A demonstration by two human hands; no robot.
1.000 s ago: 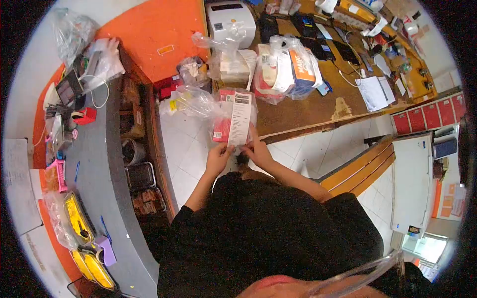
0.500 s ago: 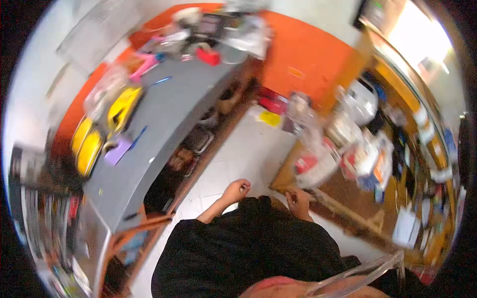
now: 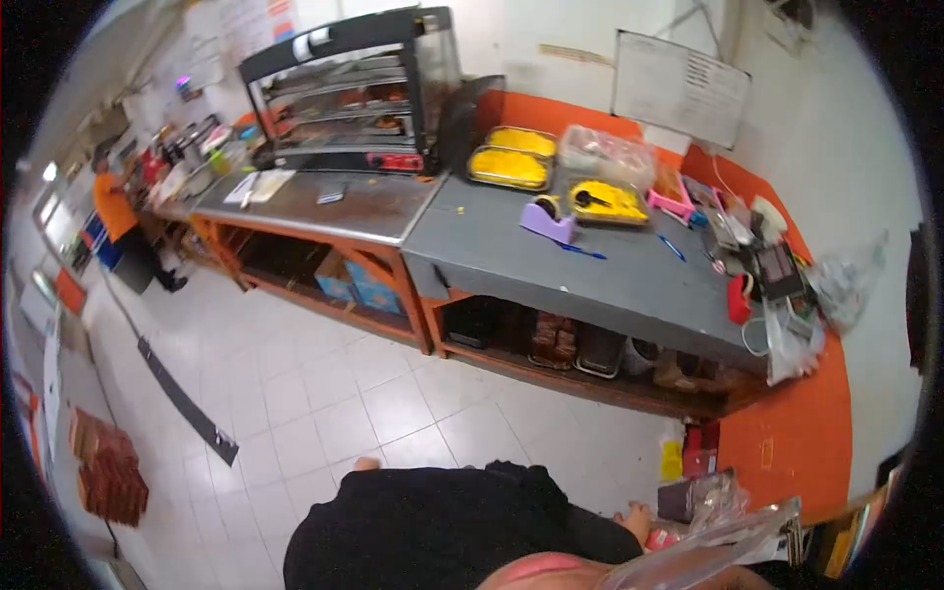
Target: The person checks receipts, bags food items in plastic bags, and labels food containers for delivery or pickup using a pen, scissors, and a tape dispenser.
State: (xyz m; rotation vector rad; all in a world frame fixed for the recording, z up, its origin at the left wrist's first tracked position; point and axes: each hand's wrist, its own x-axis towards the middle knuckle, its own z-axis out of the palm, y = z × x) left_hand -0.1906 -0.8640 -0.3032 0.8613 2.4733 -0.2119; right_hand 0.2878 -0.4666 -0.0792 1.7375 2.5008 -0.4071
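Observation:
Only a small part of my left hand point(image 3: 367, 463) shows past the front of the black shirt point(image 3: 452, 526), over the white tiled floor; its fingers are hidden. At the lower right is my right hand point(image 3: 637, 521), loosely spread, holding nothing that shows. Beside it lie clear plastic bags point(image 3: 716, 497) and a red packet point(image 3: 665, 538), overlapping the hand's edge in this view. The long grey counter point(image 3: 492, 236) stands in front, beyond both hands. On it sit trays of yellow food point(image 3: 508, 168), a purple tape dispenser point(image 3: 548, 221) and a blue pen point(image 3: 582, 252).
A glass-fronted food warmer point(image 3: 344, 98) stands on the counter at left. Far left, a person in an orange shirt point(image 3: 116, 205) works at the counter. Stacked brown cartons point(image 3: 106, 467) lie at the lower left. Trays fill the shelf point(image 3: 511, 379) below.
My view has swung left, bringing the food warmer and the other person into sight. My left hand has dropped mostly behind the shirt; my right hand now appears lower right.

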